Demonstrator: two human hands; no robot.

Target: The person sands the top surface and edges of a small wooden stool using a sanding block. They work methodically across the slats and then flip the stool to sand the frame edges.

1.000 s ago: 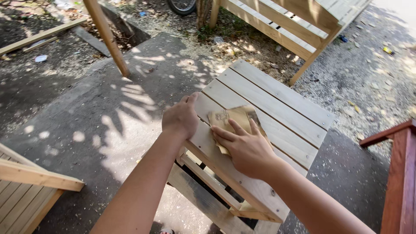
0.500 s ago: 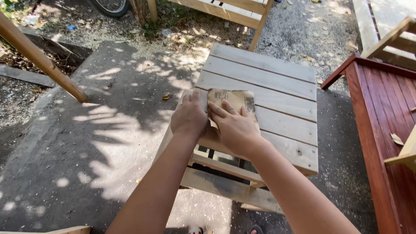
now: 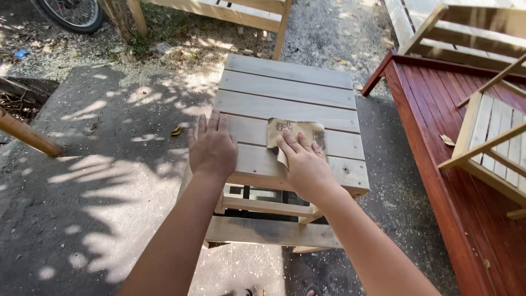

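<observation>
A small bare-wood table point(image 3: 290, 90) with a slatted top stands on the concrete in front of me. My left hand point(image 3: 212, 147) lies flat with fingers spread on the near left of the top, close to its edge. My right hand point(image 3: 304, 164) presses a tan sheet of sandpaper point(image 3: 293, 132) flat against the near slats, fingers laid over its lower half. The upper part of the sheet shows past my fingertips. The table's lower rails point(image 3: 263, 231) are visible under my forearms.
A red-stained wooden bench point(image 3: 438, 164) stands at the right, with an unpainted slatted frame point(image 3: 487, 142) resting on it. More bare-wood furniture point(image 3: 230, 11) stands at the back. A bicycle wheel point(image 3: 71, 13) is at top left, a wooden pole point(image 3: 27, 136) at far left.
My view has swung left to right, so the table now sits square and centred. My left hand has slid from the sandpaper's edge to the left and spread flat; my right hand stays on the sheet.
</observation>
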